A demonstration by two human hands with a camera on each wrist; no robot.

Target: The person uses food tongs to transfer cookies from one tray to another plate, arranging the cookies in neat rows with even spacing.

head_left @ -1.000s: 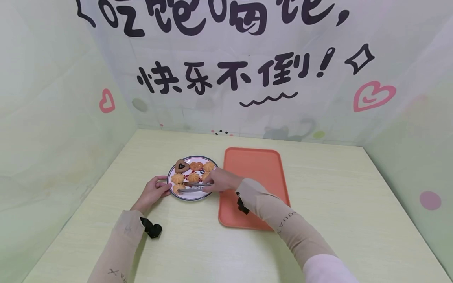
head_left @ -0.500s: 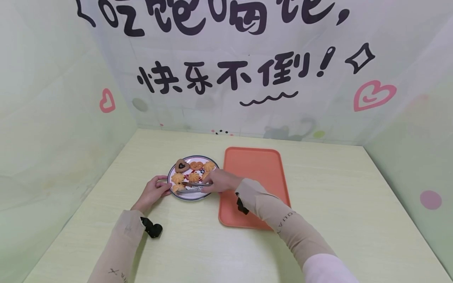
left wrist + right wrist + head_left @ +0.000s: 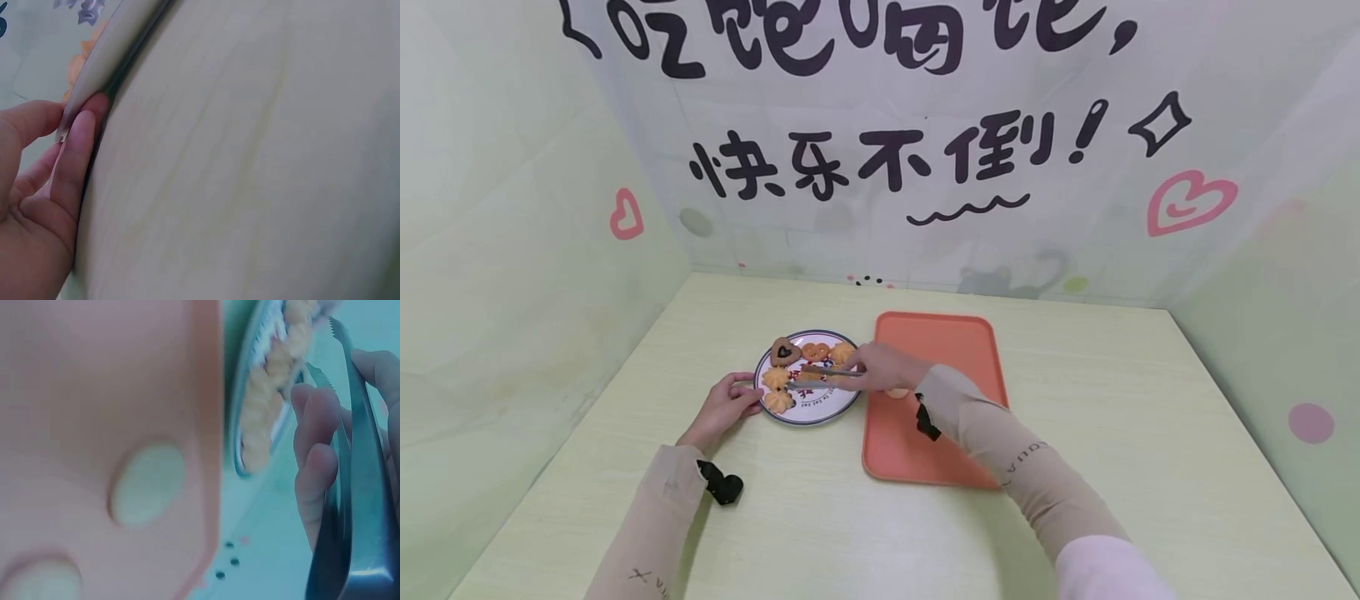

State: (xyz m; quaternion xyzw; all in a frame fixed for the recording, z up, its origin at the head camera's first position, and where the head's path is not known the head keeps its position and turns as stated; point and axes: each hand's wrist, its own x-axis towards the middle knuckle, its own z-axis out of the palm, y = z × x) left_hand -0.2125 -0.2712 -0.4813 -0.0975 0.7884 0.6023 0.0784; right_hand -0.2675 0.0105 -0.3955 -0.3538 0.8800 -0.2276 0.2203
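A white plate (image 3: 831, 400) with a dark rim carries several cookies (image 3: 777, 377), among them a brown heart (image 3: 785, 352) and an orange heart (image 3: 815, 351). My left hand (image 3: 726, 406) pinches the plate's left rim (image 3: 106, 50) between thumb and fingers (image 3: 75, 156). My right hand (image 3: 880, 367) grips metal tongs (image 3: 831, 372) over the plate's middle. Their serrated tips stand apart with nothing between them. In the right wrist view the tongs (image 3: 359, 487) lie beside my fingers (image 3: 312, 456), with the plate (image 3: 240, 425) and its cookies (image 3: 275, 369) behind.
An orange tray (image 3: 947, 350) lies just right of the plate, partly under my right forearm. Two pale round pieces (image 3: 147, 484) sit on the tray (image 3: 94, 375). Pale green walls close in the back and both sides of the light wooden table (image 3: 1112, 433).
My right hand has moved back and slightly right. The tongs have left the cookie at the plate's front left and now hover over the middle. The left hand has stayed put.
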